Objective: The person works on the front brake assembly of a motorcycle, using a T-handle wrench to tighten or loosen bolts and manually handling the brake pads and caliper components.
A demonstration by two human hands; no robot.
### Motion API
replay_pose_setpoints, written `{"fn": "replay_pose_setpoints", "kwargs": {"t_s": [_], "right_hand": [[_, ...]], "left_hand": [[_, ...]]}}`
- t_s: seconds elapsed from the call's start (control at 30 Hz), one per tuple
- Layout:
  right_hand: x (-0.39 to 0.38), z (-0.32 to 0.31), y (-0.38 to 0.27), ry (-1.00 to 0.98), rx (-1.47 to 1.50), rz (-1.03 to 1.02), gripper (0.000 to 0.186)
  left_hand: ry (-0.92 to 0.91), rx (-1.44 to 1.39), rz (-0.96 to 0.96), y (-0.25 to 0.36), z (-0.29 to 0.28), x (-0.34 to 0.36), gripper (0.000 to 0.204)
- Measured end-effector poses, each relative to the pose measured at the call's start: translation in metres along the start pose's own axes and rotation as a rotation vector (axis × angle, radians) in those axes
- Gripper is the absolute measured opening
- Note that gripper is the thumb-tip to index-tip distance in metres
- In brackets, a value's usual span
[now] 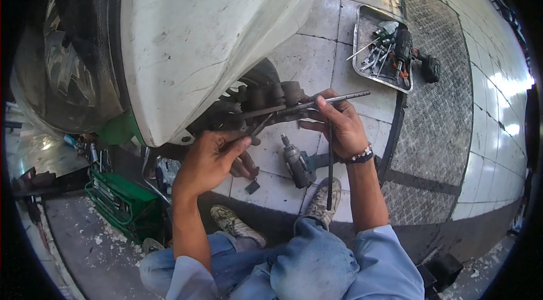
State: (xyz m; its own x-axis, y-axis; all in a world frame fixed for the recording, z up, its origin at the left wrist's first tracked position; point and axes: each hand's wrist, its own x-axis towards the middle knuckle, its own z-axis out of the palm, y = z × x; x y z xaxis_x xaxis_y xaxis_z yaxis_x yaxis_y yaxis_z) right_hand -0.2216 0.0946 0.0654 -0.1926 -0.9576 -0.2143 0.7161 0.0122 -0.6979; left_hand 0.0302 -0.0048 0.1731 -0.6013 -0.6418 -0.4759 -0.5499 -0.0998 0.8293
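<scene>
Low at the front of a vehicle with a white body panel, both my hands work beside a dark, greasy metal assembly. My right hand is closed on a long metal rod, whose marked end sticks out to the right. A thin dark rod hangs down below that hand; whether the two are joined I cannot tell. My left hand pinches a thin metal bar that meets the long rod. The left hand's lower fingers are dark with grease.
A cordless impact driver lies on the tiles near my feet, with a small dark block to its left. At right, a metal tray holds several tools. A green toolbox stands at left. Metal tread plate covers floor at right.
</scene>
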Motion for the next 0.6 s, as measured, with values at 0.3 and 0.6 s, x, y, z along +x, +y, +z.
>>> {"fn": "replay_pose_setpoints", "kwargs": {"t_s": [0.3, 0.6], "right_hand": [[-0.007, 0.013, 0.0, 0.081, -0.006, -0.046, 0.024], [-0.019, 0.035, -0.014, 0.203, -0.018, -0.011, 0.024]], "left_hand": [[0.074, -0.228, -0.044, -0.015, 0.024, 0.006, 0.031], [-0.081, -0.628, -0.127, -0.019, 0.015, 0.007, 0.021]]}}
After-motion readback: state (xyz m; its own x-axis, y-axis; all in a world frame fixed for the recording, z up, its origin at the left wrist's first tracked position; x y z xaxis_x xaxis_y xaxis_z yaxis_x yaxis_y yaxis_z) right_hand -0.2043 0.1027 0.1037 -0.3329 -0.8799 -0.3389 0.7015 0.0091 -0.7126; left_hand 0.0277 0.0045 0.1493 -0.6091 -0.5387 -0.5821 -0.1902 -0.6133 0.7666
